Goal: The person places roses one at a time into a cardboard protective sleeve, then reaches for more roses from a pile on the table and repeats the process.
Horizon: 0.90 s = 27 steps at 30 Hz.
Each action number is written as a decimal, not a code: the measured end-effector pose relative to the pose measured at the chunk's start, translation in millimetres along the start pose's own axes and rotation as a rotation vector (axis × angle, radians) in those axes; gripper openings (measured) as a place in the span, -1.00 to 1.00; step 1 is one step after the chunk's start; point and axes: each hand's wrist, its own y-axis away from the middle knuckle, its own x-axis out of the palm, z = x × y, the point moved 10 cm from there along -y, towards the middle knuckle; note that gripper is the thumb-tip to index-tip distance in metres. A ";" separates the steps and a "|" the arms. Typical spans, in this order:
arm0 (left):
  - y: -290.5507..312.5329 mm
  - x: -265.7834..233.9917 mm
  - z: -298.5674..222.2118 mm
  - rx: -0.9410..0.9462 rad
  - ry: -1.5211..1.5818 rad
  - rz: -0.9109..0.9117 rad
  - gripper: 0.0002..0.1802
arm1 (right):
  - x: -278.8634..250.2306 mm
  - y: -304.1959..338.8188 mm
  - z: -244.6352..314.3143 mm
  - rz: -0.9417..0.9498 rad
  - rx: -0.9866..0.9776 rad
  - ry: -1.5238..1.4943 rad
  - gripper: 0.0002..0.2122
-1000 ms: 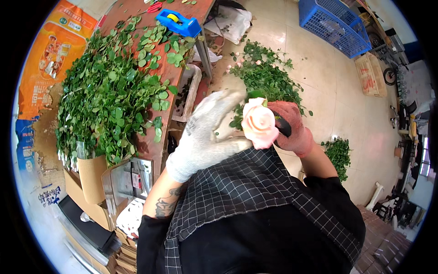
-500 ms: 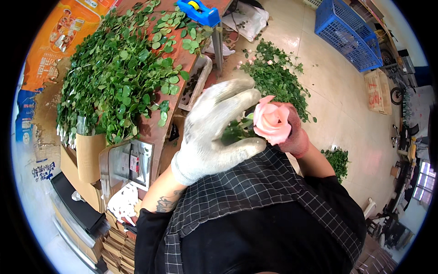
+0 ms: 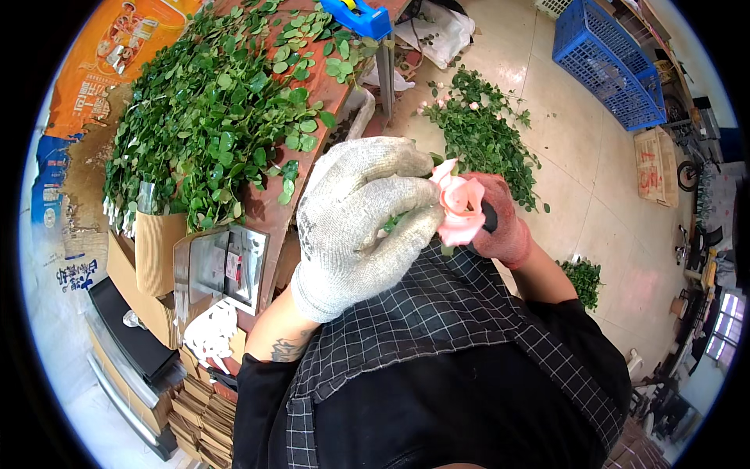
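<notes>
A pink rose (image 3: 461,209) with an open bloom is in front of my chest, between my two hands. My left hand (image 3: 367,211), in a whitish knitted glove, is closed, with thumb and fingertips pinching the left edge of its petals. My right hand (image 3: 502,223), in a dusty red glove, is curled round the back and right side of the rose; the bloom hides its fingertips. A small black rounded piece (image 3: 490,218) shows between the petals and the red glove; I cannot make out what it is. Some green leaf shows below the bloom.
On the reddish table (image 3: 332,94) at left lies a big heap of leafy stems (image 3: 211,125), with a blue tape dispenser (image 3: 358,17) at its far corner. More leafy stems (image 3: 484,129) lie on the floor ahead. A blue crate (image 3: 609,62) stands at far right.
My left hand has closed from a wide spread, bringing its fingertips onto the rose's petals. The bloom has turned and looks narrower. The black piece beside the right glove has come into sight.
</notes>
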 end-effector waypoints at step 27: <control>3.6 -20.0 -9.2 0.098 0.043 -0.172 -0.75 | 7.8 3.2 -9.5 0.009 -0.090 0.053 -0.74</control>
